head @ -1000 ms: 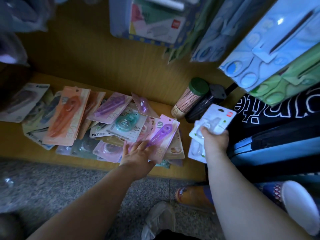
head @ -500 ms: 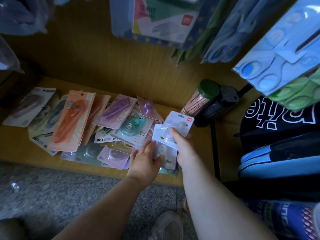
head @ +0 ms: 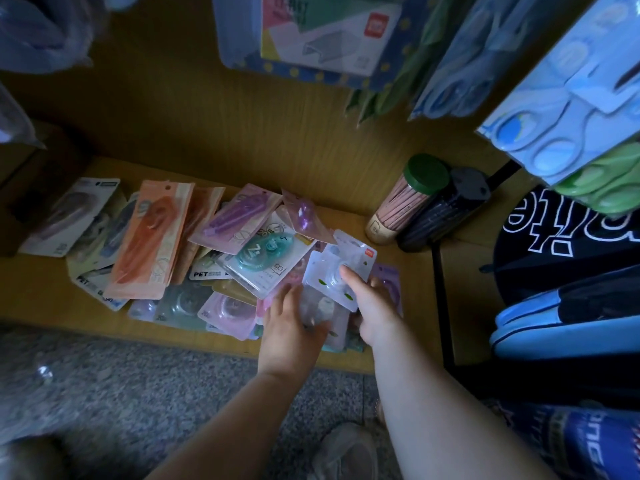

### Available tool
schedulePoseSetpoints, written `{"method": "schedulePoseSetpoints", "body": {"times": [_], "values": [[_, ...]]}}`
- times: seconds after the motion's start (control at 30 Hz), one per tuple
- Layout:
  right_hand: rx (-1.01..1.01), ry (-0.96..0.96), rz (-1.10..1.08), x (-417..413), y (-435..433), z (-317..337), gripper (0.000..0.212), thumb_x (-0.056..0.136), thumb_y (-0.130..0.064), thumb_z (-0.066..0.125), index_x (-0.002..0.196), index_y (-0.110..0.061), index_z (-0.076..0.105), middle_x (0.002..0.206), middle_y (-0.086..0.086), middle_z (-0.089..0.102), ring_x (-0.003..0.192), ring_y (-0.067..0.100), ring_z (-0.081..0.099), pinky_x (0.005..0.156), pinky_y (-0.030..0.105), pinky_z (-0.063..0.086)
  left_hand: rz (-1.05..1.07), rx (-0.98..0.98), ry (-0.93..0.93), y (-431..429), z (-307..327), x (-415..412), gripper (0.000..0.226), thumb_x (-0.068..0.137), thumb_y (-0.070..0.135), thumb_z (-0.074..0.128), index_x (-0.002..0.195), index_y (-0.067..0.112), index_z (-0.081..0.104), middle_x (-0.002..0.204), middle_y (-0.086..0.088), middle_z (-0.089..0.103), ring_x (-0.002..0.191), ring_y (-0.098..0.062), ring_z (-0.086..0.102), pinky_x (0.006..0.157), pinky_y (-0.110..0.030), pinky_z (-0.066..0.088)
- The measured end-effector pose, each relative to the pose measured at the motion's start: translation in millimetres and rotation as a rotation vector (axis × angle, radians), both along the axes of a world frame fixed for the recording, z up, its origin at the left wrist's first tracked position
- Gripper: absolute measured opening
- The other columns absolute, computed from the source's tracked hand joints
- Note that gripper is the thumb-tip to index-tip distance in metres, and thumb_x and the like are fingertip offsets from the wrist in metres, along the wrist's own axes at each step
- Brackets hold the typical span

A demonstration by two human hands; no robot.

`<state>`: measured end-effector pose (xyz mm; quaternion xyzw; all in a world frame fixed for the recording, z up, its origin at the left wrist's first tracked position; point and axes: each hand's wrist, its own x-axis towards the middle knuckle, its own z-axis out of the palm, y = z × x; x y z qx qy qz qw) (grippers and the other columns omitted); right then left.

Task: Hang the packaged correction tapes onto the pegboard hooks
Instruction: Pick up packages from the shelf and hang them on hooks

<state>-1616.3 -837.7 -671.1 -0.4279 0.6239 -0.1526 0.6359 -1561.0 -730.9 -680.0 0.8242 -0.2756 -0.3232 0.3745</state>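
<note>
Moved since a second ago: right hand (head: 375,308), with white packs (head: 329,268), from beside the bag (head: 554,271) to over the pile (head: 207,258); left hand (head: 292,327) off the pile and onto the lowest white pack.

Right hand: thumb on top, fingers curled beneath, gripping a loose fan of several white packs.

Left hand: fingers laid against the lowest pack's clear blister; whether they pinch it or only touch it cannot be told.

Location of stock: white packs held just above the pile's right end; the rest lie overlapped on the shelf (head: 41,292). No free hook in view; scissors packs (head: 554,109) hang above right.

Risks, as judged: the fan is held near one edge only, so a tug from the left hand may slide a pack out, dropping it into the pile or past the shelf edge to the floor (head: 138,393). Slick blisters worsen this. Packs splayed at angles leave their hang holes misaligned, so threading several at once could snag. Dim light hampers finding the holes.
</note>
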Motion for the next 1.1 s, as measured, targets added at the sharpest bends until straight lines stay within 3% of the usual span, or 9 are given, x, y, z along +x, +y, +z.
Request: {"method": "schedulePoseSetpoints", "body": {"times": [0.1,0.3,0.43,0.53,0.63,0.7,0.83,0.93,1.1], "values": [[0.008,-0.009,0.015,0.1,-1.5,0.8,0.046,0.083,-0.031,0.064,0.122,-0.012,0.049,0.112,0.004,0.057,0.088,0.016,0.055,0.061,0.024,0.043,-0.002,-0.042,0.109,-5.0,-2.0,-0.6,0.075,0.080,0.016,0.067,0.143,0.008,0.026,0.151,-0.007,0.026,0.140,-0.020,0.024,0.112,-0.026,0.020],[-0.001,-0.043,-0.017,6.6,4.2,-1.1,0.053,0.080,-0.027,0.068,0.127,-0.012,0.047,0.124,0.008,0.059,0.110,0.027,0.057,0.095,0.041,0.048,0.048,-0.112,0.221,-3.2,-12.6,2.0,0.072,0.075,0.007,0.071,0.138,0.010,0.037,0.138,-0.003,0.045,0.127,-0.023,0.043,0.108,-0.038,0.037],[-0.011,-0.107,-0.049,7.2,3.8,4.6,0.050,0.082,-0.019,0.066,0.127,-0.012,0.045,0.122,0.011,0.060,0.100,0.027,0.061,0.078,0.036,0.052,0.090,-0.195,0.259,-0.5,-6.0,5.7,0.063,0.075,-0.003,0.068,0.130,0.012,0.043,0.100,0.016,0.045,0.104,-0.015,0.049,0.077,-0.006,0.035],[-0.037,-0.157,-0.090,0.1,4.5,12.5,0.037,0.083,-0.012,0.064,0.116,-0.014,0.047,0.113,0.011,0.061,0.095,0.029,0.061,0.071,0.037,0.052,0.098,-0.184,0.320,3.1,0.2,2.7,0.073,0.075,0.002,0.071,0.138,0.012,0.034,0.109,0.008,0.040,0.101,-0.009,0.043,0.072,-0.006,0.032],[-0.078,-0.184,-0.100,-11.0,12.2,28.5,0.021,0.084,-0.005,0.061,0.085,-0.022,0.050,0.102,0.011,0.061,0.091,0.030,0.061,0.083,0.049,0.051,0.100,-0.143,0.410,8.6,6.5,-6.3,0.087,0.073,0.014,0.075,0.144,0.011,0.024,0.133,-0.002,0.041,0.117,-0.014,0.042,0.093,-0.024,0.040],[-0.120,-0.164,-0.083,-21.4,17.5,42.5,0.020,0.083,-0.004,0.061,0.082,-0.021,0.051,0.098,0.011,0.062,0.086,0.030,0.062,0.079,0.046,0.052,0.012,-0.085,0.412,14.7,18.4,-11.6,0.099,0.070,0.028,0.077,0.146,0.013,0.015,0.144,-0.006,0.036,0.128,-0.020,0.038,0.105,-0.035,0.038],[-0.080,-0.222,0.033,-44.1,23.8,87.4,0.033,0.085,-0.008,0.060,0.115,-0.014,0.047,0.094,0.006,0.064,0.077,0.023,0.063,0.063,0.033,0.051,-0.093,-0.252,0.768,29.8,57.3,-17.5,0.092,0.074,0.009,0.073,0.145,0.017,0.015,0.121,0.001,0.054,0.101,-0.012,0.057,0.066,-0.013,0.052],[-0.139,-0.278,0.131,-56.4,39.1,128.9,0.023,0.086,-0.007,0.058,0.105,-0.017,0.050,0.089,0.002,0.062,0.076,0.018,0.062,0.062,0.033,0.050,-0.218,-0.408,0.774,41.7,88.6,-28.9,0.081,0.060,0.007,0.073,0.132,0.014,0.037,0.116,-0.009,0.063,0.097,-0.017,0.066,0.073,-0.022,0.056],[-0.257,-0.366,0.178,-77.1,82.5,190.3,0.016,0.085,-0.008,0.058,0.091,-0.020,0.049,0.090,0.000,0.059,0.077,0.015,0.059,0.065,0.030,0.048,-0.236,-0.588,0.711,77.2,148.0,-50.7,0.075,0.065,-0.004,0.069,0.130,0.009,0.035,0.109,-0.003,0.061,0.085,-0.001,0.067,0.070,-0.018,0.054]]}}
